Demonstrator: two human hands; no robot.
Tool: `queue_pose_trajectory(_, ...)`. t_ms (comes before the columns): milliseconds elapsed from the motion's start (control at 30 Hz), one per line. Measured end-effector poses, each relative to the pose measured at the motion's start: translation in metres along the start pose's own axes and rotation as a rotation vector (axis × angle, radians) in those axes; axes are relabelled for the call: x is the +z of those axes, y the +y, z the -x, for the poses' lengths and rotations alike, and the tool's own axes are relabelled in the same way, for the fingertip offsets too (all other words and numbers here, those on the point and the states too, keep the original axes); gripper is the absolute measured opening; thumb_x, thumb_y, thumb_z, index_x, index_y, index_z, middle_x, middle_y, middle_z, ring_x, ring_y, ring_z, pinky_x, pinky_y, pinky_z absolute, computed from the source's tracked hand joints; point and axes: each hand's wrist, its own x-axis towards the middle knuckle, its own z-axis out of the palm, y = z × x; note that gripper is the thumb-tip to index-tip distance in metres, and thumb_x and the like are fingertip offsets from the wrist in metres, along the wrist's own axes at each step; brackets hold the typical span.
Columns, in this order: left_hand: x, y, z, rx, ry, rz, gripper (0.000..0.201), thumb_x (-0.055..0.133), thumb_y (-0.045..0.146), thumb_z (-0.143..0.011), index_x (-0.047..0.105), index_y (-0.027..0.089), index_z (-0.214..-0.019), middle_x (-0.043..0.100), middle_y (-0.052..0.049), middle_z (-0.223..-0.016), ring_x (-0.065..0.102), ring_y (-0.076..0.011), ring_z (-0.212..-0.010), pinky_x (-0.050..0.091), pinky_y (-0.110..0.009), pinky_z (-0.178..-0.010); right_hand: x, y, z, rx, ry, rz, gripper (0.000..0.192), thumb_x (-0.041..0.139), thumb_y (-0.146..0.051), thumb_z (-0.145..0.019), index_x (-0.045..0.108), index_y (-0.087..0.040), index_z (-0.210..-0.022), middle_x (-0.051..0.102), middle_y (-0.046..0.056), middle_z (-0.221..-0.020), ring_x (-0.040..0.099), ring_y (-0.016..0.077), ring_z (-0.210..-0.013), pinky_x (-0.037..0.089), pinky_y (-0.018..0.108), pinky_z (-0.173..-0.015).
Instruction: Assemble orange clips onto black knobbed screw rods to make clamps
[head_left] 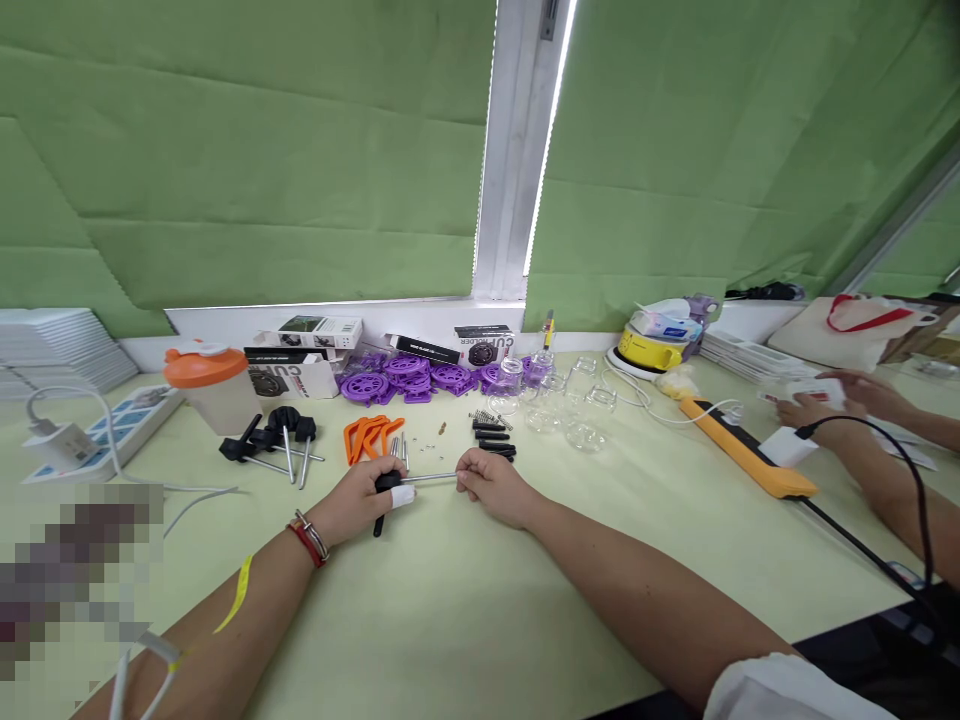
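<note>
Green blinds are hanging behind a pale table (465, 610). Near its middle, the left hand (358, 500) is gripping a black-handled part (385, 495), fingers closed around it, while the right hand (491, 486) is pinching the far end of its metal rod (431, 478). Orange pieces (369, 436) are lying just beyond.

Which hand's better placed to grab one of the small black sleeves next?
Right, probably. The right hand pinches only the free end of the metal rod, and the black sleeves lie just beyond its knuckles. The left hand grips the black handle, steadying the rod, and sits farther away.
</note>
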Motion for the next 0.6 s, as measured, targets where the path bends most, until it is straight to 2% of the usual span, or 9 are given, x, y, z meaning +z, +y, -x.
queue_pose_trajectory(600, -0.0005, 0.0016, 0.0004, -0.008, -0.003, 0.000, 0.022, 0.058, 0.039, -0.078, 0.054, 0.017, -0.083, 0.047, 0.002, -0.074, 0.041, -0.0124, -0.069, 0.035, -0.022, -0.062, 0.0010, 0.0031, -0.0005, -0.013, -0.001, 0.015, 0.005, 0.047, -0.022, -0.083, 0.051, -0.019, -0.081, 0.059, -0.001, -0.074, 0.048, 0.0087, -0.058, 0.038, 0.022, -0.055)
